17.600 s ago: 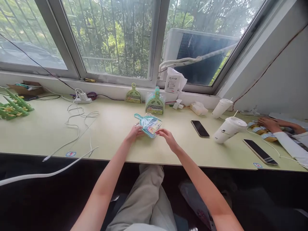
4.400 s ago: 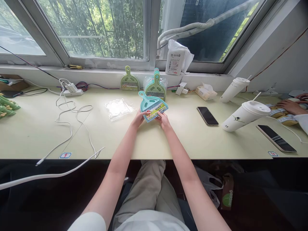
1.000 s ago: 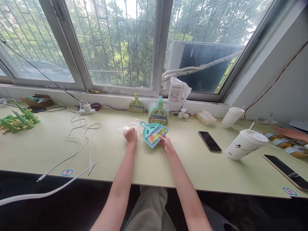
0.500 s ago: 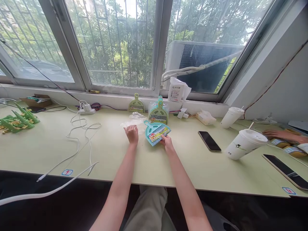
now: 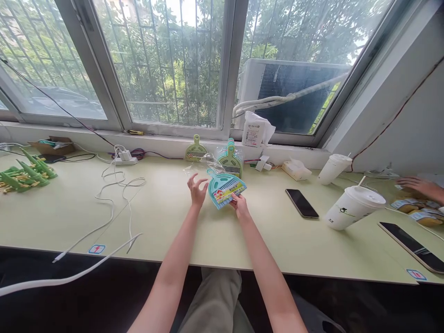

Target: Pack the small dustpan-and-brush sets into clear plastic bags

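Note:
A light-blue dustpan (image 5: 215, 177) with a striped brush and a printed label is tilted above the table, its handle pointing away from me. My right hand (image 5: 240, 205) grips its lower right edge. Beside the dustpan's left edge, my left hand (image 5: 197, 189) is open, thumb and fingers apart and curved, with nothing in it. Behind both lies a crumpled clear plastic bag (image 5: 211, 162). Farther back, a stack of dustpans with a green one (image 5: 230, 162) in front leans by the sill, and a single green dustpan (image 5: 196, 150) stands to its left.
Loose white cables (image 5: 114, 203) and a power strip (image 5: 125, 158) lie on the left. To the right are a phone (image 5: 301, 203), a lidded cup (image 5: 354, 208), another cup (image 5: 333, 169) and a tissue pack (image 5: 296, 170). Another person's hand (image 5: 419, 186) touches packets at the far right.
My left hand has opened and come closer to the dustpan. The plastic bag has shifted right and back. The other person's hand at the right has shifted.

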{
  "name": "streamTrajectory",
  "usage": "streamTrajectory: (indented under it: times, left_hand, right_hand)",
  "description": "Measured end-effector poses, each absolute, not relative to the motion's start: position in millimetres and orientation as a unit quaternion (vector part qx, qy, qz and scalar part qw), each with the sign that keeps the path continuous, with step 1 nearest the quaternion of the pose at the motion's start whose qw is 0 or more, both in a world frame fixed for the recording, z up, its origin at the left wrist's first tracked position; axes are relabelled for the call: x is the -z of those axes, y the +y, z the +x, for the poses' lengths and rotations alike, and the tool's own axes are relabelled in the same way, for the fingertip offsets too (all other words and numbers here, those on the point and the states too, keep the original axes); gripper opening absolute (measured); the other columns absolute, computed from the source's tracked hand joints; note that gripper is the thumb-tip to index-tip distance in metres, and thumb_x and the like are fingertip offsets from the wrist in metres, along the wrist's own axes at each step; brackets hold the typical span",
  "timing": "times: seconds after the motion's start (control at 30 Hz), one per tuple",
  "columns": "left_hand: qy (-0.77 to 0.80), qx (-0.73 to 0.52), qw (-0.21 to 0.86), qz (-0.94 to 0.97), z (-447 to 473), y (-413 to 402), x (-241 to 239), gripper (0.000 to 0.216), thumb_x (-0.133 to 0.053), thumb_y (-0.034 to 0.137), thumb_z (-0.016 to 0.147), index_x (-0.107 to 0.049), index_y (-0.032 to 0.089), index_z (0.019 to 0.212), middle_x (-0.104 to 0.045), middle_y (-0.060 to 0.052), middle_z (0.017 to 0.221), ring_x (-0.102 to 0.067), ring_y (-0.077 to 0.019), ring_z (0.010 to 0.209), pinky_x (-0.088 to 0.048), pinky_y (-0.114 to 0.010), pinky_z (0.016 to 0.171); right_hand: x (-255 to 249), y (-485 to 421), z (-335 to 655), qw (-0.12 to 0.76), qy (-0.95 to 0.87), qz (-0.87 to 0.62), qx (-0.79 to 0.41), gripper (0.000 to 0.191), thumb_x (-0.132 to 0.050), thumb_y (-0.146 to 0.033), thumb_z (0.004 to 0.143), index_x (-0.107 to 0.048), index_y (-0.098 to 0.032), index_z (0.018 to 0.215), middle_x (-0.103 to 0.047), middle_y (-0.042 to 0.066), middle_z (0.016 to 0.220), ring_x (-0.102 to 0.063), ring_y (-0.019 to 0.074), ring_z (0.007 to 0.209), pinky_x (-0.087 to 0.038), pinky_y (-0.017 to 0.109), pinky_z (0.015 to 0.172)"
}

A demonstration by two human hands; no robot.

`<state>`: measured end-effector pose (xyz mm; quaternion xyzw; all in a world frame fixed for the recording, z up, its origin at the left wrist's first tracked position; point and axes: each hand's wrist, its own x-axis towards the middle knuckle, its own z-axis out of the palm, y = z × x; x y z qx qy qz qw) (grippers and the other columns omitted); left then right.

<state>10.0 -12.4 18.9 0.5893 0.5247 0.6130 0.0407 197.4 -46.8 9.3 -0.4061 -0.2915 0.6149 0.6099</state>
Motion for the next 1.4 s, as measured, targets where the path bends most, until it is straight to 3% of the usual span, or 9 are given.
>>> streamTrajectory:
  times: [0.13,0.23,0.43,0.53,0.63,0.7,1.03,1.23,1.4]
  left_hand:
    - [0.531,-0.732,0.143,0.403,15.0,-13.7,-19.6,0.084,-0.071,0.045,0.073,-0.024,0.030,0.142,-0.002,-0.010,0.155,-0.008,-0.0266,0.144,-0.023,-0.044,0.114]
    - [0.471,-0.764,0.367,0.246,9.4,-7.8,-15.1,0.097,-0.070,0.046,0.075,-0.004,0.031,0.145,-0.012,-0.014,0.153,-0.026,-0.0245,0.140,-0.035,-0.040,0.109]
    - [0.374,-0.743,0.522,0.187,-3.6,-1.4,-11.1,0.063,-0.065,0.021,0.077,-0.039,0.018,0.134,-0.055,-0.014,0.129,-0.056,-0.0158,0.115,-0.045,-0.028,0.099]
    - [0.399,-0.709,0.533,0.233,-7.8,-3.5,-14.4,0.042,-0.057,0.032,0.083,-0.053,0.026,0.125,-0.054,-0.008,0.132,-0.053,-0.0154,0.119,-0.045,-0.029,0.098]
    - [0.378,-0.669,0.566,0.299,-8.5,-4.1,-17.1,0.058,-0.049,0.043,0.086,-0.031,0.038,0.141,-0.050,-0.007,0.136,-0.057,-0.0181,0.116,-0.050,-0.034,0.090]
    - [0.338,-0.657,0.585,0.332,-4.8,-4.4,-18.4,0.069,-0.052,0.041,0.086,-0.018,0.038,0.145,-0.053,-0.007,0.133,-0.060,-0.0178,0.111,-0.051,-0.033,0.087]
    - [0.280,-0.581,0.643,0.414,24.0,-15.2,-25.4,0.071,-0.060,0.047,0.082,-0.026,0.040,0.144,-0.058,-0.001,0.129,-0.063,-0.0211,0.104,-0.050,-0.041,0.090]
    - [0.255,-0.487,0.688,0.473,40.4,-19.6,-19.7,0.052,-0.055,0.051,0.084,-0.057,0.017,0.123,-0.060,-0.013,0.125,-0.054,-0.0309,0.119,-0.040,-0.049,0.103]
    - [0.260,-0.447,0.707,0.482,47.5,-16.5,-13.4,0.045,-0.053,0.048,0.086,-0.062,0.018,0.118,-0.060,-0.012,0.126,-0.054,-0.0298,0.120,-0.036,-0.050,0.106]
  right_hand:
    - [-11.0,-46.8,198.2,0.628,-0.266,-0.388,-0.620,0.018,-0.065,-0.017,0.076,-0.062,-0.017,0.094,-0.073,0.003,0.089,-0.069,0.0141,0.076,-0.058,0.026,0.070]
    - [-13.8,-48.1,196.5,0.630,-0.264,-0.380,-0.623,0.016,-0.064,-0.017,0.077,-0.062,-0.017,0.093,-0.073,0.003,0.089,-0.069,0.0145,0.077,-0.058,0.026,0.070]
    - [-16.7,-50.6,197.9,0.617,-0.283,-0.392,-0.622,0.016,-0.064,-0.018,0.076,-0.062,-0.017,0.093,-0.072,0.003,0.092,-0.069,0.0144,0.077,-0.058,0.026,0.071]
    - [-17.4,-51.6,200.4,0.604,-0.305,-0.400,-0.618,0.017,-0.066,-0.021,0.076,-0.062,-0.017,0.092,-0.072,0.004,0.092,-0.069,0.0149,0.077,-0.058,0.027,0.072]
    - [-17.9,-52.1,200.2,0.586,-0.331,-0.398,-0.624,0.021,-0.068,-0.024,0.075,-0.063,-0.016,0.093,-0.072,0.006,0.092,-0.069,0.0169,0.078,-0.058,0.028,0.071]
    - [-17.9,-52.1,198.4,0.586,-0.341,-0.390,-0.622,0.024,-0.071,-0.026,0.073,-0.064,-0.015,0.093,-0.072,0.008,0.094,-0.070,0.0182,0.080,-0.059,0.029,0.071]
    - [-16.5,-46.1,195.5,0.624,-0.342,-0.373,-0.595,0.036,-0.078,-0.033,0.065,-0.065,-0.014,0.092,-0.072,0.009,0.097,-0.069,0.0214,0.086,-0.059,0.035,0.079]
    - [-14.7,-43.9,195.9,0.676,-0.316,-0.358,-0.561,0.036,-0.075,-0.032,0.067,-0.063,-0.015,0.096,-0.070,0.008,0.105,-0.067,0.0213,0.095,-0.057,0.035,0.085]
    - [-11.2,-39.6,199.8,0.695,-0.298,-0.368,-0.541,0.034,-0.073,-0.030,0.069,-0.063,-0.014,0.097,-0.070,0.009,0.102,-0.066,0.0204,0.096,-0.056,0.035,0.085]
